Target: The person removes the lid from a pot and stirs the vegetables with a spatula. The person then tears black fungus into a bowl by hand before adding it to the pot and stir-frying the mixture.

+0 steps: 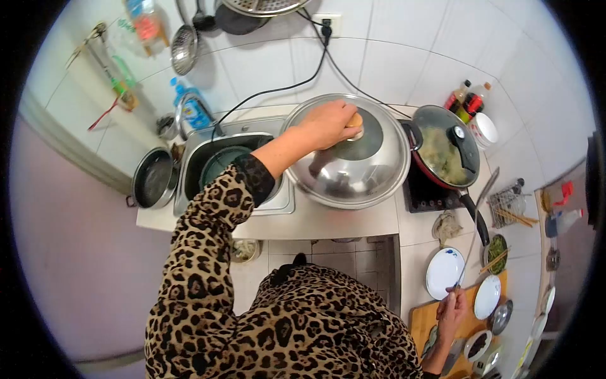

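A person's right hand [453, 309] closes its fingers around the near end of a long metal utensil [486, 189] above the countertop's [341, 222] right arm, the shaft pointing away past a white plate [444, 274], its head too edge-on to identify. Farther in, the left hand [328, 125], the nearer to the domed steel lid [372, 183], curls its fingers over the knob beneath it; the lid spans nearly to the countertop's front edge, hiding whatever lies below. Just right, toward the back corner, steam-clouded glass blurs a lidded red frying pan's [439, 158] contents.
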Demonstrator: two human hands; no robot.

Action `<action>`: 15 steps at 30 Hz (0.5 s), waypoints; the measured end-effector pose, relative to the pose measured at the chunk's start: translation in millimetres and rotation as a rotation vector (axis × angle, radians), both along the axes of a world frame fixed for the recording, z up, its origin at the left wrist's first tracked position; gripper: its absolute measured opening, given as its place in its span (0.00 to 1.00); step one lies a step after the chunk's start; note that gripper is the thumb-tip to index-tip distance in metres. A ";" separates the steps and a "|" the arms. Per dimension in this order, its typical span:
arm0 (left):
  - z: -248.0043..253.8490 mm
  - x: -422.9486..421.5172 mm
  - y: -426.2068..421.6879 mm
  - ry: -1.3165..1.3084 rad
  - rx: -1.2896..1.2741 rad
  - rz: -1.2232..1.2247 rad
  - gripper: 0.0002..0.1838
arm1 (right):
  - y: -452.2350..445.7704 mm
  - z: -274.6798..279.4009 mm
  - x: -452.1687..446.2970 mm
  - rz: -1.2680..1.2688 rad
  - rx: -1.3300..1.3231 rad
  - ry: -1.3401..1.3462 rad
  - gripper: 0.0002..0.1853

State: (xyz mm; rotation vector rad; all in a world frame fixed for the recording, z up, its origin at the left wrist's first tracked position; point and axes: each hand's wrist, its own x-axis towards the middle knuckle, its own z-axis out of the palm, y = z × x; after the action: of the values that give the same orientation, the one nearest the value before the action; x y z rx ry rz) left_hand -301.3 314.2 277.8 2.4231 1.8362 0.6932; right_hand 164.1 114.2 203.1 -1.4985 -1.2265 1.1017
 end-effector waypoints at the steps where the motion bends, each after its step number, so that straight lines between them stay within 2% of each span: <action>1: 0.7 -1.4 4.6 0.053 -0.056 0.002 0.20 | 2.0 1.9 -7.6 0.023 0.010 0.012 0.07; 5: 15.5 -8.0 21.0 0.212 -0.136 -0.099 0.24 | 2.5 27.4 -45.6 -0.009 -0.033 0.007 0.08; 12: 14.2 -15.1 41.3 0.216 -0.133 -0.188 0.24 | 5.4 66.5 -60.7 0.006 -0.021 -0.006 0.12; 15: 45.7 -29.1 48.4 0.094 0.052 -0.092 0.25 | 20.5 82.0 -48.2 0.049 0.021 -0.137 0.15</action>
State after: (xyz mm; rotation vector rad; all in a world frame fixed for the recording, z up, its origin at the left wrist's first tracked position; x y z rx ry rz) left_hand -330.4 362.6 323.5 2.5971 1.7459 0.6386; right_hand 115.8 134.7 285.1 -1.5562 -1.3713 1.0280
